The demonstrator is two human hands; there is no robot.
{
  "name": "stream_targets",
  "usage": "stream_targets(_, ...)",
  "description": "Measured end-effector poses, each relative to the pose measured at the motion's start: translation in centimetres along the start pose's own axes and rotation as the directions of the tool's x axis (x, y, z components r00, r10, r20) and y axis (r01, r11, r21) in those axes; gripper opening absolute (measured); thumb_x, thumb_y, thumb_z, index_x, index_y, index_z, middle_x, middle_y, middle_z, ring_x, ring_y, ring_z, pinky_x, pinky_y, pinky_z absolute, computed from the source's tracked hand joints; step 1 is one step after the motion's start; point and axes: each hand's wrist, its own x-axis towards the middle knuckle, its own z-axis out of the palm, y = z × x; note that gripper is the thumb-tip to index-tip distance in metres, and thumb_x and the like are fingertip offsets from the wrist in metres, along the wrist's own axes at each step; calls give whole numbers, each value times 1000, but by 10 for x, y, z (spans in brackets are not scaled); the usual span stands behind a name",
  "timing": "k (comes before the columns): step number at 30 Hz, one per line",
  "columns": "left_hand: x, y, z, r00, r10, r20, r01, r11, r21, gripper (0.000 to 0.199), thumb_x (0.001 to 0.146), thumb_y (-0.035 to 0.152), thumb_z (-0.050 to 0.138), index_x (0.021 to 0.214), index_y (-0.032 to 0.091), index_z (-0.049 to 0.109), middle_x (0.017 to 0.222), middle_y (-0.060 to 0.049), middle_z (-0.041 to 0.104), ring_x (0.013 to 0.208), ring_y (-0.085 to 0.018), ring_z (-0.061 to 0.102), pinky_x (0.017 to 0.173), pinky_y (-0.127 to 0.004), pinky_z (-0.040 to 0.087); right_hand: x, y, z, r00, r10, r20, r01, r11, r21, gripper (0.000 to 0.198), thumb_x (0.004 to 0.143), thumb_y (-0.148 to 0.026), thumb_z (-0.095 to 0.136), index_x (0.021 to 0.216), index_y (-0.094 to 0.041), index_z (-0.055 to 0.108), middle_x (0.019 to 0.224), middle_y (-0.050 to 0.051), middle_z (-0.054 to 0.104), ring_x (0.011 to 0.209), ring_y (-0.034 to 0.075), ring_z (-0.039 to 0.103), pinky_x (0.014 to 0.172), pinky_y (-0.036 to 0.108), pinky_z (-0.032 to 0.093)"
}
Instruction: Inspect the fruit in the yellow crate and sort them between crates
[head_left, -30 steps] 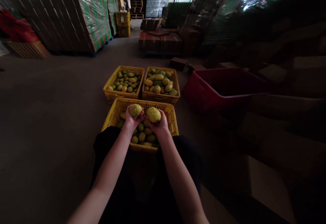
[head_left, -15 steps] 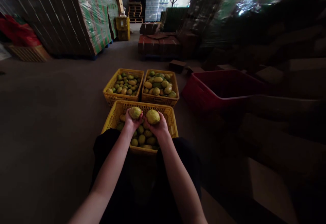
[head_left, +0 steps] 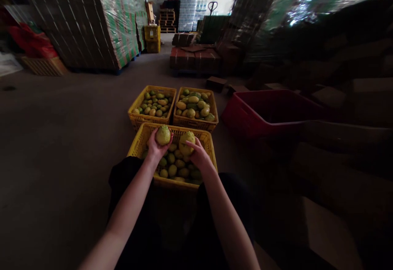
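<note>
My left hand [head_left: 155, 149] cups a rounded, knobby yellow-green fruit [head_left: 163, 135] from below, its bumpy end tilted upward. A second, longer yellow fruit [head_left: 186, 144] is gripped from the right side by my right hand [head_left: 200, 155], thumb across its front. Both fruits are held apart, above a yellow plastic crate [head_left: 211, 149] standing before my knees. Inside that crate lie several smaller oval green and yellow fruits [head_left: 172, 170], partly hidden by my hands and forearms. The exact kind of fruit is hard to tell in the dim light.
Behind the near crate stand two more yellow crates, a left one [head_left: 131, 110] and a right one [head_left: 216, 112], both filled with similar fruits. A red bin [head_left: 245, 116] sits to the right, among cardboard boxes [head_left: 331, 221]. Wrapped pallet stacks [head_left: 119, 24] rise further back.
Both fruits have been turned so their knobby ends point up. My right hand has shifted from beneath its fruit to its side, and the hands are slightly further apart. The view has tilted a little upward.
</note>
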Motion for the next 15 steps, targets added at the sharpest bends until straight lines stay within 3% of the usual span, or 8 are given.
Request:
stream_targets(4, -8, 6, -2, 991, -1, 137, -7, 998, 58, 30, 89, 39, 51, 99, 15, 66, 82, -5, 71, 74, -16, 67, 65, -25, 56, -9, 2, -6, 984, -173, -34, 154, 939, -306, 60, 50, -30, 86, 105, -25, 60, 90, -2, 68, 82, 19, 66, 75, 33, 56)
stream_targets(7, -10, 4, -2, 983, 49, 179, -69, 992, 110, 25, 84, 38, 58, 93, 16, 67, 81, -5, 71, 75, -15, 67, 71, -26, 55, -15, 2, -5, 936, -344, 70, 336, 822, -460, 65, 46, -27, 88, 106, -24, 63, 101, 1, 69, 95, 23, 65, 85, 36, 54)
stream_targets(10, -8, -3, -3, 977, 110, 181, -133, 984, 122, 23, 82, 37, 58, 87, 17, 69, 79, -4, 71, 76, -16, 67, 78, -29, 55, -20, 2, -1, 894, -406, 191, 447, 773, -449, 68, 48, -26, 88, 111, -25, 63, 109, 2, 69, 102, 25, 64, 91, 37, 54)
stream_targets(15, -6, -12, -6, 939, 188, 286, -266, 927, 265, 23, 77, 38, 61, 81, 18, 71, 75, -7, 72, 93, -24, 70, 87, -35, 55, -23, 4, 5, 856, -457, 242, 518, 754, -404, 70, 49, -29, 89, 114, -26, 63, 113, 3, 68, 108, 27, 64, 98, 41, 51)
